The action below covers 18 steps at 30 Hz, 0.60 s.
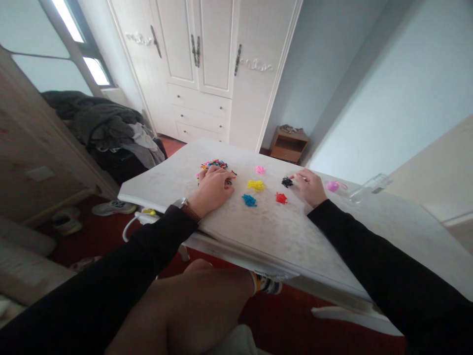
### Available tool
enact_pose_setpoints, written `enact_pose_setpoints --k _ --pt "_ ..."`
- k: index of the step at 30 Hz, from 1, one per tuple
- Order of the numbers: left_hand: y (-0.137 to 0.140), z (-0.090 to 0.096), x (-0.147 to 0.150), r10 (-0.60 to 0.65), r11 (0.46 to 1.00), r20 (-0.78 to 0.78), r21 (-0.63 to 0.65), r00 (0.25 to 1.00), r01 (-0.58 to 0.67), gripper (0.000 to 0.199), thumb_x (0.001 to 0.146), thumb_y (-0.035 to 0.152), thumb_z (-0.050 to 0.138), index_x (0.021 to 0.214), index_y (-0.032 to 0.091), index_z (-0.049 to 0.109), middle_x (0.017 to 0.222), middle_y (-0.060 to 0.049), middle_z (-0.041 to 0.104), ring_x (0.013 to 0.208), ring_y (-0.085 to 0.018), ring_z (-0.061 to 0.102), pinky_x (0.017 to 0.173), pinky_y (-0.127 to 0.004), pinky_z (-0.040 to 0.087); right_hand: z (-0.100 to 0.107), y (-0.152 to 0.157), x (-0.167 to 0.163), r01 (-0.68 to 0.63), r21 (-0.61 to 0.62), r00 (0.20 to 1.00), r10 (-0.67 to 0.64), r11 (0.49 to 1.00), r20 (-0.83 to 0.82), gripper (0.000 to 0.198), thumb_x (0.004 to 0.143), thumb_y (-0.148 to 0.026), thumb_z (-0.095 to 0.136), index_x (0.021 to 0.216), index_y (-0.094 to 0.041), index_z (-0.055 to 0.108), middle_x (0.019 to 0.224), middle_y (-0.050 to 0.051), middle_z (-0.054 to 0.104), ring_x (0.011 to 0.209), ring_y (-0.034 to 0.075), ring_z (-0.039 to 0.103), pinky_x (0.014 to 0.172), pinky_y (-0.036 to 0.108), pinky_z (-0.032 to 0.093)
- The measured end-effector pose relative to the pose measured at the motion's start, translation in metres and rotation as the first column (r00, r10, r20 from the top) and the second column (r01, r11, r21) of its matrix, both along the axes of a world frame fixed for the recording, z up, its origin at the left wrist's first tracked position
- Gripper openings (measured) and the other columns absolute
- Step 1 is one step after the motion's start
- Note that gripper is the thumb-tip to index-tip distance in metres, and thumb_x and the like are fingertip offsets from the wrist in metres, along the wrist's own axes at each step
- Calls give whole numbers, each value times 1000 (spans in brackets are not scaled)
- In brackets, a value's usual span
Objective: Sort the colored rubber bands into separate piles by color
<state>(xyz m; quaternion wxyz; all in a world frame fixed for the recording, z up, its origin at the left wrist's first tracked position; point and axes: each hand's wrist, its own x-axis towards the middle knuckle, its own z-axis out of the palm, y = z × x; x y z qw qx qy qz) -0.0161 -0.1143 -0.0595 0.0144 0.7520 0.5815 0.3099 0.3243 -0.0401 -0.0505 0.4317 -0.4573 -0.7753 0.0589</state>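
My left hand (214, 187) lies over a mixed heap of small colourful bands (216, 164), fingers bent loosely down onto it and their tips partly hidden. My right hand (309, 186) is beside a small black pile of bands (287, 182). Its index finger reaches out to the pile's edge, the other fingers are curled, and I see nothing held. Between the hands sit single-colour piles: pink bands (260, 170), yellow bands (256, 185), blue bands (249, 200) and red bands (281, 198).
The white table (236, 222) carries a pink object (332, 186) and a clear container (369, 190) on the right. Behind stand a white wardrobe (207, 54) and a small wooden cabinet (289, 145). Clothes (99, 121) are heaped at left; shoes (114, 207) lie on the red floor.
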Motion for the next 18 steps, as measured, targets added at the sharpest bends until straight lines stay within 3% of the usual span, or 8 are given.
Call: enact_pose_setpoints --k 12,18 --pt "-3 14 5 111 994 153 -25 982 -109 22 84 13 67 93 24 84 114 -5 83 125 -30 67 117 -49 40 -1 -2 -1 -14 -19 1000 14 1000 6 28 93 -33 54 77 -22 75 87 8 75 87 26 70 78 39 51" --pt "-2 18 4 105 994 183 -5 977 -106 21 84 11 68 92 22 85 107 -5 84 110 -27 74 110 -41 50 -1 -3 -2 -18 -22 1000 18 1000 1 28 93 -33 55 77 -22 75 86 8 75 86 26 69 78 39 52"
